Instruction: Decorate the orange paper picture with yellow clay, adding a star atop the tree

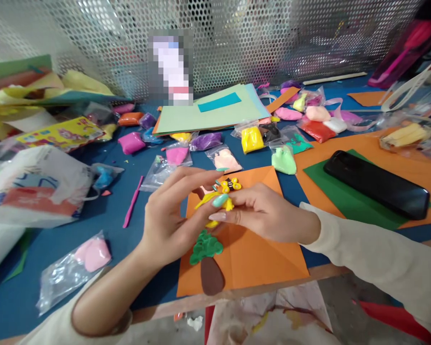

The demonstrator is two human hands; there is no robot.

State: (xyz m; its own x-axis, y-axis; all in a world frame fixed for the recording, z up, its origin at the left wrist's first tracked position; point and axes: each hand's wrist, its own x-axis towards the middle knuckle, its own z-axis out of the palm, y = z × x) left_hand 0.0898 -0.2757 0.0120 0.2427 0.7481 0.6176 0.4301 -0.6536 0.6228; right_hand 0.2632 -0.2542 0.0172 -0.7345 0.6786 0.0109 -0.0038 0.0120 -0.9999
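Note:
Yellow modelling clay (204, 199) is pinched between the fingers of my left hand (170, 218) and my right hand (267, 211), just above a folded orange sheet (267, 256). Its exact shape is partly hidden by the fingertips. On the sheet, below my left fingers, lies a clay tree with a ruffled green crown (205, 248) and a smooth brown trunk (212, 277). A small yellow and black winged clay figure (231, 185) shows beyond my fingertips. Some pink clay is partly covered by my left hand.
Bags of coloured clay, such as a yellow one (252, 140) and a light green one (283, 160), lie across the back. A black phone (377, 184) rests on green and orange paper at right. A pink modelling tool (133, 201) and bagged pink clay (93, 253) lie left.

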